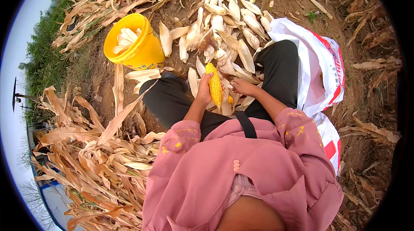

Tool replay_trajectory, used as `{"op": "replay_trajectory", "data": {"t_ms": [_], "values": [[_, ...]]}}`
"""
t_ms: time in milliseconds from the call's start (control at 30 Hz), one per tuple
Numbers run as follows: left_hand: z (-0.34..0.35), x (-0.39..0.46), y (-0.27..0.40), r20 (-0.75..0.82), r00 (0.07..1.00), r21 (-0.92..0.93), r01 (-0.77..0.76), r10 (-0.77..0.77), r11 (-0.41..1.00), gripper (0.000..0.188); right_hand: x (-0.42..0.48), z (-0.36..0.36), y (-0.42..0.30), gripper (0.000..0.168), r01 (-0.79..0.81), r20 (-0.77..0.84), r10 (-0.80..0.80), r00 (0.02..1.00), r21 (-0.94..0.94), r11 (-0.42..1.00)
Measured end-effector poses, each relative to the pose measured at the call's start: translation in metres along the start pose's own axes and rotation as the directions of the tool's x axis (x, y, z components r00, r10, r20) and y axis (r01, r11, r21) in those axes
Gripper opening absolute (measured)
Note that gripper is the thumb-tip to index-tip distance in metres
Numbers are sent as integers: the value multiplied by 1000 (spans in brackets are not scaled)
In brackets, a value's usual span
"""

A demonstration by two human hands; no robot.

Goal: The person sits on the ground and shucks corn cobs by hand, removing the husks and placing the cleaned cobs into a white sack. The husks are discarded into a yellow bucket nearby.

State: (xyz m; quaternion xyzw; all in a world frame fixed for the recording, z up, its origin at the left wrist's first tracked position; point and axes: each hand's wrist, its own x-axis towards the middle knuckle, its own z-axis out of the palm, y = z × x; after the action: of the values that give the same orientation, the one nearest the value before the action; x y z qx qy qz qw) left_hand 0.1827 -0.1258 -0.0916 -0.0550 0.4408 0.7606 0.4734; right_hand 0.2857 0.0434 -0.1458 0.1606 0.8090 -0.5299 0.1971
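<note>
A bare yellow ear of corn (214, 85) is gripped in my left hand (203, 89), its tapered end pointing back at me. My right hand (244, 87) is just to the right of it with curled fingers, over loose husks; whether something is pinched there is hard to see. Between my legs, a bit of another yellow cob (230, 99) shows among pale husks. Beyond both hands spreads a heap of corn ears in dry husks (223, 30).
At the left front stands a yellow plastic bucket (148, 46) with pale husk-covered ears inside. White woven sacks with red print (310, 63) lie along my right leg. Dry corn stalks and leaves (106, 153) pile up on the left and at the far side (129, 1).
</note>
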Motion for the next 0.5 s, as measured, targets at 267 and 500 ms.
{"op": "replay_trajectory", "data": {"t_ms": [267,500], "values": [[15,1,-6,169,982,-46,-75,82,996,29,-33,-5,-65,73,-105,173,-1,985,607,788],[26,1,3,246,967,232,12,-70,973,55,-74,-42,-77,43,164,-166,-61,984,728,666]]}}
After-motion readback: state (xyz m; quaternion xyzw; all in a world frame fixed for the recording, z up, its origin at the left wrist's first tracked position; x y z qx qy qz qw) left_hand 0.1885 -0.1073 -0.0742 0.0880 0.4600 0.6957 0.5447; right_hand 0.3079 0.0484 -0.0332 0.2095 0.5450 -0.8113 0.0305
